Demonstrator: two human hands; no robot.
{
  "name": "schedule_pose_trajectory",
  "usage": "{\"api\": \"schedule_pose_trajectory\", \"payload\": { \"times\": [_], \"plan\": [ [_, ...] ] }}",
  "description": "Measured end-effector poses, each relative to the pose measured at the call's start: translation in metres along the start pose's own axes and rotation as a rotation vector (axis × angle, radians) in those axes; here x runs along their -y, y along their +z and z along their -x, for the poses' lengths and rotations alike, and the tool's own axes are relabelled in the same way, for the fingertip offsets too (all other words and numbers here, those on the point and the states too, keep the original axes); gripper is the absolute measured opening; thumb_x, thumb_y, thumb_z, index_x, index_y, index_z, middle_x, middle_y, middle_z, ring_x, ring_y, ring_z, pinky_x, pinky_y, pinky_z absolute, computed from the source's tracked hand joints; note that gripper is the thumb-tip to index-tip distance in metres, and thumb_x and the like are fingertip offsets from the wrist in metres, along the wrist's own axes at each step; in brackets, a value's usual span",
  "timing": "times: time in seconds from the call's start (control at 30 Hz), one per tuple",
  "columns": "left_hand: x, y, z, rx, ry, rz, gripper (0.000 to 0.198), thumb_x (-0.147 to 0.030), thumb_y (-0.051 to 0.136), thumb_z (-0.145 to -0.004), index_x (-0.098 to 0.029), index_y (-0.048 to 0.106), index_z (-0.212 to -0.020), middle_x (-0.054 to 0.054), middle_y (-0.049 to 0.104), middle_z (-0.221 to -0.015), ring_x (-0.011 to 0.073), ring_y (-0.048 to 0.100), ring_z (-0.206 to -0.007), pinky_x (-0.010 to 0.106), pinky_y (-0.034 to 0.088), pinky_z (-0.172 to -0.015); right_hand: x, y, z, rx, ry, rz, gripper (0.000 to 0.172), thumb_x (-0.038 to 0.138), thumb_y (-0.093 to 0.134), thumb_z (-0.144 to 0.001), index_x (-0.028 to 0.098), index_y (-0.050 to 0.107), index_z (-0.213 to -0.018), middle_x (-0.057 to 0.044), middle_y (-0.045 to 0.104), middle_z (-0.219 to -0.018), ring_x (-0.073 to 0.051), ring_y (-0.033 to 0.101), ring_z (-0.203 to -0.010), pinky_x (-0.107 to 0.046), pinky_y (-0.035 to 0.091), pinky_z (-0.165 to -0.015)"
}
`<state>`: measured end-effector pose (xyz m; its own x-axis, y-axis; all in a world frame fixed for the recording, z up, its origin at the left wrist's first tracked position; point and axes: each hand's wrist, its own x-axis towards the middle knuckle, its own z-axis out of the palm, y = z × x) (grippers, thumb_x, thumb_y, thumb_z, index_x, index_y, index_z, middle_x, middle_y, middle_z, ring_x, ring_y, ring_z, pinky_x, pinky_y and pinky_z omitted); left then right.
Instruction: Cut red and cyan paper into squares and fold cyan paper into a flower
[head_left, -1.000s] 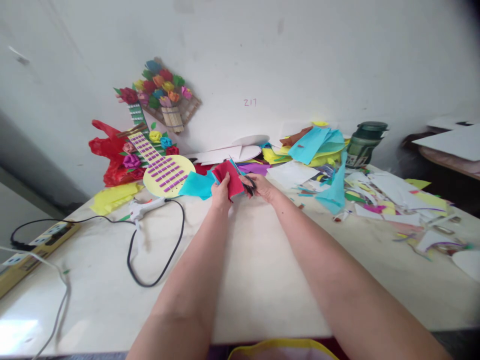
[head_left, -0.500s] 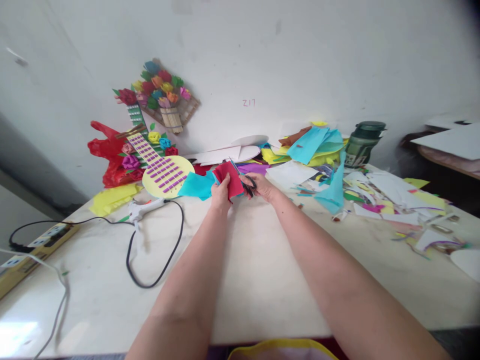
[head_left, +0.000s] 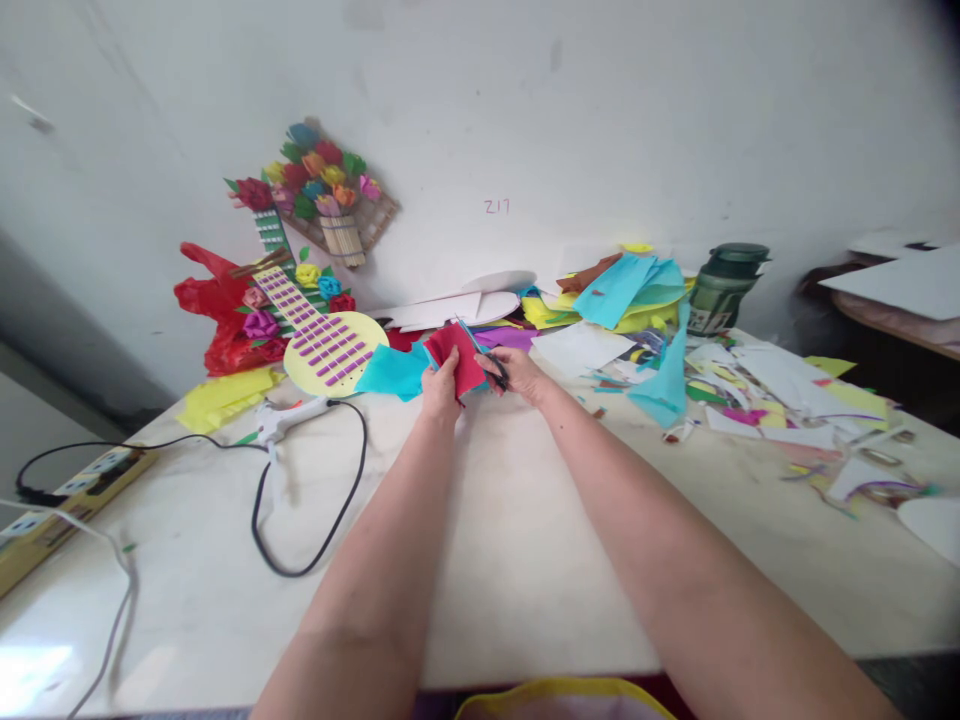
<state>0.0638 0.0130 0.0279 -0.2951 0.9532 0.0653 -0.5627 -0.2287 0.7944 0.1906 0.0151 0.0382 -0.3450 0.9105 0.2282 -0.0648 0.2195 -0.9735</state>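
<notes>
My left hand (head_left: 442, 380) pinches a folded piece of red paper (head_left: 469, 366), thumb on top. Blue paper peeks out along the red piece's edges. Around the black handles of a pair of scissors (head_left: 496, 371) my right hand (head_left: 517, 372) is closed. The scissor blades point up and to the left, lying against the right edge of the red paper. Just left of my left hand lies a sheet of turquoise paper (head_left: 393, 371), touching a pale yellow guitar-shaped craft (head_left: 337, 352) with purple strips.
A white glue gun (head_left: 279, 420) with a looped black cord lies at left, near a power strip (head_left: 75, 500). Paper flowers (head_left: 322, 165) lean on the wall. Coloured paper (head_left: 637, 290), a green bottle (head_left: 726, 287) and paper scraps (head_left: 780, 395) spread over the right side.
My right hand and the scissors have shifted slightly left, and the handles look closer together. My left hand and the red paper stay nearly in place.
</notes>
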Motion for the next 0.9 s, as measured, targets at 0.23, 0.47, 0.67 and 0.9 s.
{"api": "schedule_pose_trajectory", "payload": {
  "times": [0.23, 0.47, 0.67, 0.9],
  "plan": [
    [-0.0023, 0.0019, 0.0018, -0.018, 0.007, 0.008, 0.024, -0.024, 0.072, -0.062, -0.013, 0.062, -0.08, 0.007, 0.067, -0.076, 0.0173, 0.065, -0.067, 0.029, 0.052, -0.067, 0.0038, 0.0034, 0.0008, -0.046, 0.015, -0.033, 0.029, 0.038, 0.071, -0.061, 0.016, 0.053, -0.067, 0.007, 0.045, -0.04, -0.005, 0.037, -0.03, -0.019, 0.027, -0.031],
    [-0.0033, 0.0029, 0.0038, -0.012, -0.006, -0.001, 0.02, -0.023, 0.071, -0.063, -0.013, 0.062, -0.078, 0.005, 0.067, -0.072, 0.0152, 0.064, -0.063, 0.027, 0.052, -0.065, 0.004, 0.0034, 0.0017, -0.01, 0.015, -0.02, 0.03, 0.043, 0.065, -0.067, 0.018, 0.05, -0.063, 0.005, 0.05, -0.042, -0.008, 0.043, -0.031, -0.019, 0.026, -0.031],
    [0.0, 0.0019, 0.0036, 0.012, -0.017, -0.007, 0.023, -0.023, 0.072, -0.062, -0.012, 0.062, -0.079, 0.007, 0.068, -0.075, 0.0173, 0.064, -0.065, 0.028, 0.053, -0.063, 0.0081, -0.0006, 0.0048, -0.011, 0.007, 0.043, 0.035, 0.049, 0.061, -0.07, 0.017, 0.049, -0.061, 0.002, 0.053, -0.045, -0.008, 0.046, -0.032, -0.019, 0.016, -0.029],
    [0.0009, 0.0018, 0.0051, 0.036, -0.022, -0.018, 0.025, -0.024, 0.072, -0.062, -0.012, 0.062, -0.082, 0.009, 0.068, -0.08, 0.0202, 0.065, -0.071, 0.032, 0.053, -0.068, 0.0095, 0.0001, 0.0052, -0.03, 0.019, 0.016, 0.037, 0.05, 0.063, -0.066, 0.018, 0.048, -0.06, 0.004, 0.05, -0.042, -0.008, 0.044, -0.032, -0.019, 0.021, -0.03]
  ]
}}
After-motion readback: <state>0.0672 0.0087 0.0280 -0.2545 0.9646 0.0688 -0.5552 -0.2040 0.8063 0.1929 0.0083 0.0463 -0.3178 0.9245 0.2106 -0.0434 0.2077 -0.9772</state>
